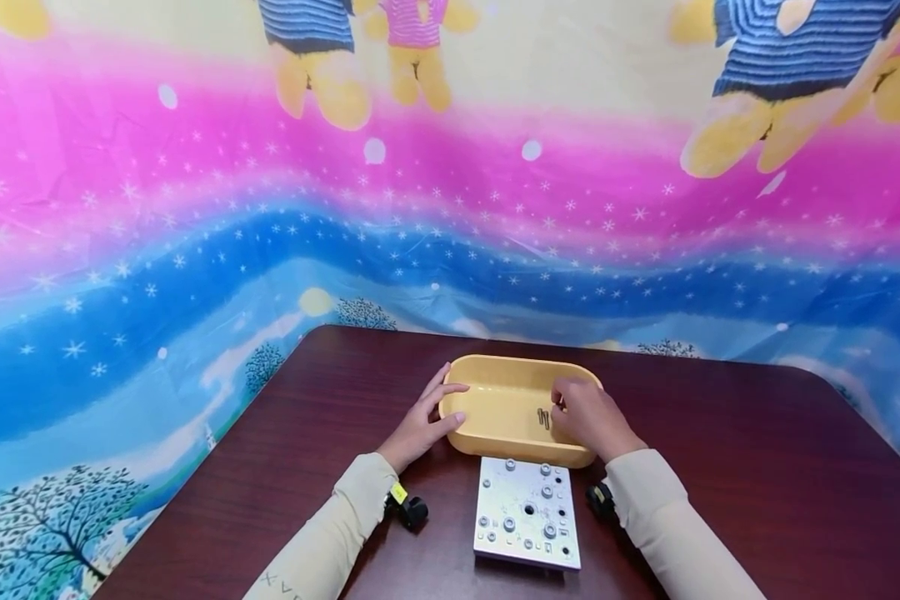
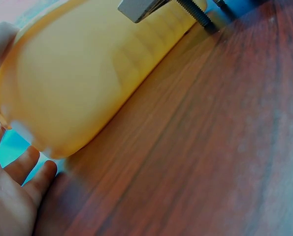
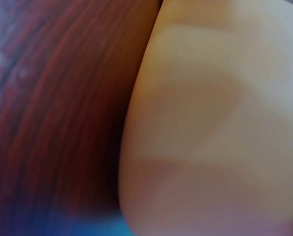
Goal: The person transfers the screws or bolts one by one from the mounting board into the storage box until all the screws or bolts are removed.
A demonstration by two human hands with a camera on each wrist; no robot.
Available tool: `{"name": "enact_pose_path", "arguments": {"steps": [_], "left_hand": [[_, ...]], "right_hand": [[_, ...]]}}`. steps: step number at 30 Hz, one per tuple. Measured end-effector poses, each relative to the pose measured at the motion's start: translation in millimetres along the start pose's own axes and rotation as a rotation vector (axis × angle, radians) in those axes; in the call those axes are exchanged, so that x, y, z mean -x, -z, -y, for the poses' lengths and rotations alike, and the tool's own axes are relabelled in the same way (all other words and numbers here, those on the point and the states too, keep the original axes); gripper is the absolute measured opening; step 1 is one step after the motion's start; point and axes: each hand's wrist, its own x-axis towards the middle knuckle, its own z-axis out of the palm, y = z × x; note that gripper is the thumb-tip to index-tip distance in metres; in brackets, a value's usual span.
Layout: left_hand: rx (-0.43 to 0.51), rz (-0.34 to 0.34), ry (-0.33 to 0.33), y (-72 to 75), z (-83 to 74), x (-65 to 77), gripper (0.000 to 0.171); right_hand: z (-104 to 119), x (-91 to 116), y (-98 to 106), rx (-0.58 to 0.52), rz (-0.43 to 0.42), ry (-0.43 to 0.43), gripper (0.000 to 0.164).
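Note:
A yellow oblong tray (image 1: 506,404) with raised walls sits on the table. At its left end my left hand (image 1: 418,427) grips the rim, with thumb and a finger over the edge; the left wrist view shows other fingers (image 2: 22,167) spread along the outside. My right hand (image 1: 596,419) reaches over the right end, fingers bent down inside beside a few small dark screws (image 1: 543,418). Whether its fingertips hold one is hidden. In front of the tray is a silver metal plate (image 1: 525,512) with several round bolt heads and holes.
The dark red wooden table (image 1: 285,467) extends on both sides, with a printed cloth (image 1: 450,217) hanging behind it. Threaded bolt shanks (image 2: 195,14) stick out beneath the metal plate. Black wrist cameras (image 1: 412,512) hang near both cuffs.

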Motion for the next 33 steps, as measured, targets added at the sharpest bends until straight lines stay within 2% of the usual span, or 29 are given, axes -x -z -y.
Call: {"name": "enact_pose_path", "arguments": {"steps": [10,17,20,24,27,33], "left_hand": [[-0.023,0.004,-0.002,2.3,-4.8,-0.7,0.046],[-0.009,0.039,0.011,1.6,-36.7,6.6,0.045],[-0.003,0.039,0.007,0.7,-39.7,7.7,0.044],[-0.003,0.027,-0.003,0.4,-20.3,2.2,0.045],[-0.011,0.016,-0.01,0.6,-4.5,-1.4,0.048],[-0.009,0.006,-0.014,0.7,-2.0,-0.5,0.047]], "right_hand": [[0.8,-3.2,2.3,0.019,0.038,-0.026,0.008],[-0.9,-2.2,-0.6,0.046,0.059,-0.041,0.009],[-1.7,-1.4,-1.7,0.052,0.057,-0.039,0.007],[-1.0,-0.7,-0.9,0.056,0.057,-0.044,0.003],[0.2,-0.5,0.3,0.055,0.058,-0.051,0.006],[0.8,-0.6,0.5,0.062,0.059,-0.058,0.009]]}}
